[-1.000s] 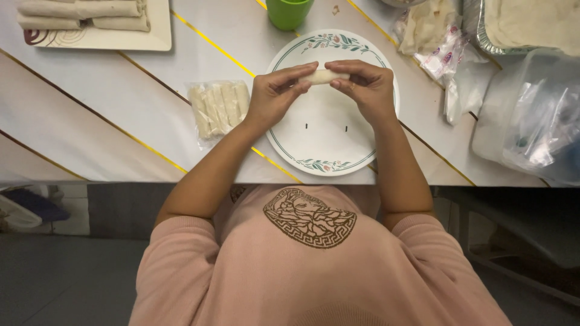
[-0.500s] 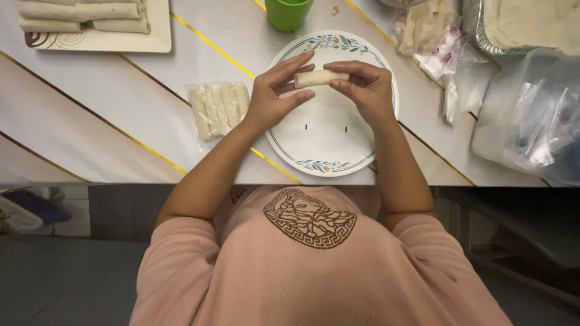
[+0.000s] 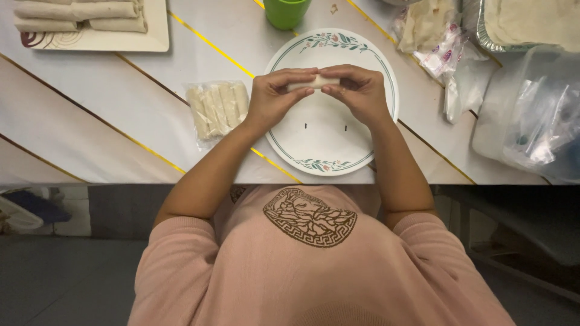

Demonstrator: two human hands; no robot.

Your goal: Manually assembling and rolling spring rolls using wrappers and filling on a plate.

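Holding a small pale roll point(image 3: 318, 81) over the round plate point(image 3: 368, 142), your left hand point(image 3: 275, 99) and right hand point(image 3: 359, 93) pinch its ends.

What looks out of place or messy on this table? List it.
Little stands out. A small crumb lies loose on the table beside the green cup. Both hands, left hand and right hand, hold a pale roll over the plate.

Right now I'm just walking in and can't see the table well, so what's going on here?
A person holds a small pale roll between the left hand and right hand, above a floral-rimmed plate. A clear bag of similar rolls lies left of the plate, and a tray of finished rolls sits at the far left.
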